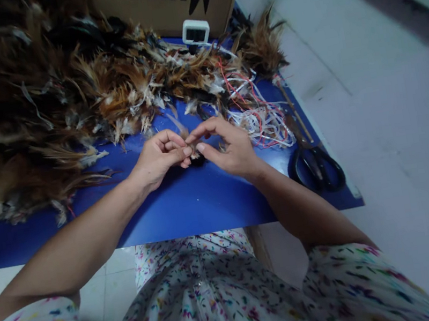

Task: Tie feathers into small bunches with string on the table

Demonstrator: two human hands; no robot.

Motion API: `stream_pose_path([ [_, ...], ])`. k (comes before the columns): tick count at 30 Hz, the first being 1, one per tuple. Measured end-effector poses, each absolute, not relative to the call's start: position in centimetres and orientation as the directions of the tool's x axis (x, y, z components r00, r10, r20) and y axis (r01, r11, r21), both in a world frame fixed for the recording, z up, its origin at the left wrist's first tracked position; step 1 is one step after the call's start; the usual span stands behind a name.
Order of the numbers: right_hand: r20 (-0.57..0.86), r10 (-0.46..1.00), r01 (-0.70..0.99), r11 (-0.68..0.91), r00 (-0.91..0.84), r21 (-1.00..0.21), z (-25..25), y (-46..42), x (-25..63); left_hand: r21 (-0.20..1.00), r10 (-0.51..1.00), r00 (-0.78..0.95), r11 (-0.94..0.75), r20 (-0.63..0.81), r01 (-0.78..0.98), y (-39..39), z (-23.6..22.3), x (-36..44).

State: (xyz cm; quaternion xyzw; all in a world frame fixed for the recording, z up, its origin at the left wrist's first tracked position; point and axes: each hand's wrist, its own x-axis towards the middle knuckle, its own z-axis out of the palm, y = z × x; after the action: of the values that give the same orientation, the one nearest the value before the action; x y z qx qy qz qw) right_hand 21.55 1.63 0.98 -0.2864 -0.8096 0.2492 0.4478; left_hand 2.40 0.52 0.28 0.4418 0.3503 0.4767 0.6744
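Over the near middle of the blue tabletop, my left hand (164, 157) is closed, its thumb and fingertips pinching a small bunch of feathers (180, 127). Light brown tips rise above the fingers, and a dark fluffy part shows below. My right hand (226, 145) meets it from the other side. Its index finger reaches the bunch and its thumb stands a little apart, with a gap between them. Just beyond my right hand lies a tangle of white and red string (263, 123). How the feathers are joined is hidden by my fingers.
Brown and black feathers (105, 85) are heaped along the back and left of the blue table (201, 206). Black-handled scissors (316, 169) lie at the right edge, near a thin stick (296, 109). A cardboard box (157, 6) and a small white-framed device (195, 32) stand behind.
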Motion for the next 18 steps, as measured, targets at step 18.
stream_pose_path([
  [18, 0.516, 0.64, 0.397, 0.764, -0.569, -0.509, 0.5, 2.4, 21.9, 0.982, 0.968, 0.169, -0.188, 0.188, -0.018, 1.0, -1.1, 2.3],
])
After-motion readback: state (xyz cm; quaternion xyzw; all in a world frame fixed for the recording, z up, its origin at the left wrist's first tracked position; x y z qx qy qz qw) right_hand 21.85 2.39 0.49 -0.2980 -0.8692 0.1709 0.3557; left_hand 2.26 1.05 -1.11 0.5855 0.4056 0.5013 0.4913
